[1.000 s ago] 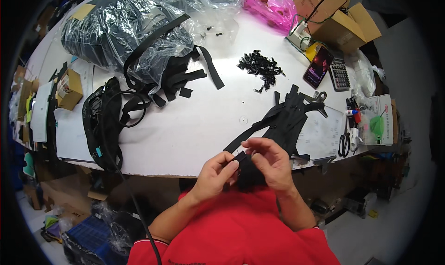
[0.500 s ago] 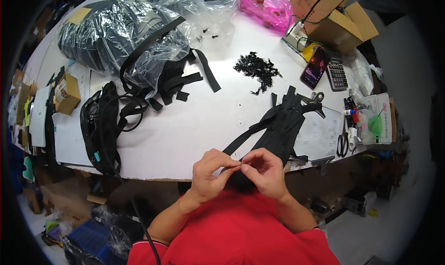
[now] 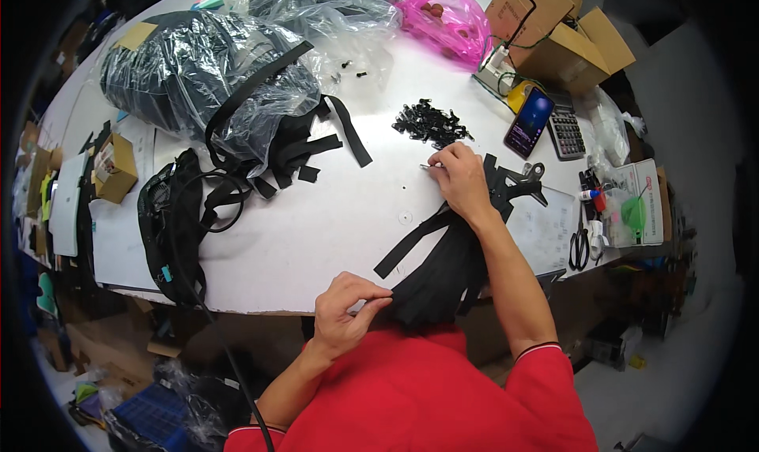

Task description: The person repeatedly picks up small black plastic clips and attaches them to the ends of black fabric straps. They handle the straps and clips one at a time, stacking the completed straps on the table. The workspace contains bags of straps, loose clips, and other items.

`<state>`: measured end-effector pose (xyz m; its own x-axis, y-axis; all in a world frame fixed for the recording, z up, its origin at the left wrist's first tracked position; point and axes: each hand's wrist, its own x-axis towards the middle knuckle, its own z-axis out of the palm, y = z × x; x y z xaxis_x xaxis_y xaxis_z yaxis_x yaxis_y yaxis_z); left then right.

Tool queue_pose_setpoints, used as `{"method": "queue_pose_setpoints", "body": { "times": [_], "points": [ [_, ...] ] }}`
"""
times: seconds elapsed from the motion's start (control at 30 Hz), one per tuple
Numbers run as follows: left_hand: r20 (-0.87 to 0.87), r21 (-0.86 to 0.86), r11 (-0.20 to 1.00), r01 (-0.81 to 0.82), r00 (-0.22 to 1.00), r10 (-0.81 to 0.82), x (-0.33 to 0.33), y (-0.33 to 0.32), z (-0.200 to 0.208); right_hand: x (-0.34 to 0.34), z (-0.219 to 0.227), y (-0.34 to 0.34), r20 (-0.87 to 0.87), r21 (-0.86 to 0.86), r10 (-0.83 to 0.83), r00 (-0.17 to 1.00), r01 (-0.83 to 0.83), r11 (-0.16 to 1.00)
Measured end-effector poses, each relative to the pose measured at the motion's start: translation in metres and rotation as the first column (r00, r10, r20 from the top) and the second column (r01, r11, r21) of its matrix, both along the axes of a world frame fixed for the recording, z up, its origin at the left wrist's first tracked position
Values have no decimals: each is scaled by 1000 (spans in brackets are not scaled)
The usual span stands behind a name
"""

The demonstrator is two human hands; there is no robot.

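My left hand (image 3: 341,314) is closed at the table's near edge, thumb and forefinger pinched at the edge of a black fabric strap (image 3: 427,282). That strap belongs to a bundle of black straps hanging over the edge towards my lap. My right hand (image 3: 460,179) reaches forward over the bundle, its thumb and forefinger closed just on the near side of a pile of small black hook-like plastic pieces (image 3: 427,122). A small thin thing shows at those fingertips, too small to name. Behind the right wrist a metal clamp clip (image 3: 534,172) sits at the bundle's far end.
A clear plastic bag of dark goods (image 3: 190,65) fills the far left, with cut black straps (image 3: 316,145) beside it. A black pouch with a cable (image 3: 170,223) lies left. On the right are a phone (image 3: 528,124), calculator (image 3: 566,132), scissors (image 3: 580,246) and cardboard boxes (image 3: 577,53).
My hands, together at the near edge before, have parted. The right one has moved forward to beside the pile; the left stays near the edge, slightly lower. The phone screen's picture has changed.
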<state>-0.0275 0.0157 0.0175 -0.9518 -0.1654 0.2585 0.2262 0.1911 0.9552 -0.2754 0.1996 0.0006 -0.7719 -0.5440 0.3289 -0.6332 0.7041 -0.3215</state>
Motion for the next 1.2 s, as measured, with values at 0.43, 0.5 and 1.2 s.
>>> {"method": "queue_pose_setpoints", "body": {
  "times": [0.43, 0.5, 1.2],
  "points": [
    [133, 376, 924, 71, 983, -130, 1, -1, 5, 136, 46, 8, 619, -727, 543, 567, 151, 670],
    [187, 443, 896, 33, 974, -129, 4, 4, 14, 147, 58, 5, 571, -650, 488, 660, 1, 760],
    [112, 98, 995, -27, 994, 16, 9, 12, 26, 160, 75, 5, 502, -459, 351, 790, -100, 883]
  ]
}}
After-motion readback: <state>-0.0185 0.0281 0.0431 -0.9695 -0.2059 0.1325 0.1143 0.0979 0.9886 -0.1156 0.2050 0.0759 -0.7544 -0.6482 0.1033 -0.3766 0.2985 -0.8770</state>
